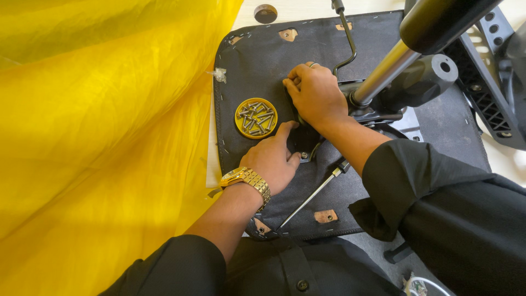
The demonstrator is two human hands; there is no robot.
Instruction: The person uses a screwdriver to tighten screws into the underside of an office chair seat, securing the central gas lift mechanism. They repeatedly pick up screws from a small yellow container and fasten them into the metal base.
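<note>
Two hands press on black woven fabric of an upturned seat base. Left hand, w/ gold watch, lies flat, grip wide, thumb on black metal bracket. Right hand curls over bracket's top, grip narrow, possibly pinching a screw. Round yellow dish holds steel screws, just left of bracket.

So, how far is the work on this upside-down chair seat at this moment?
Looks done: the gas cylinder stands in the black mechanism plate, which lies on the seat underside. In hand: both hands press on that plate, the left hand near one fitted screw, the right hand above. Left: many screws wait in the yellow lid, and the screwdriver lies unused.
</note>
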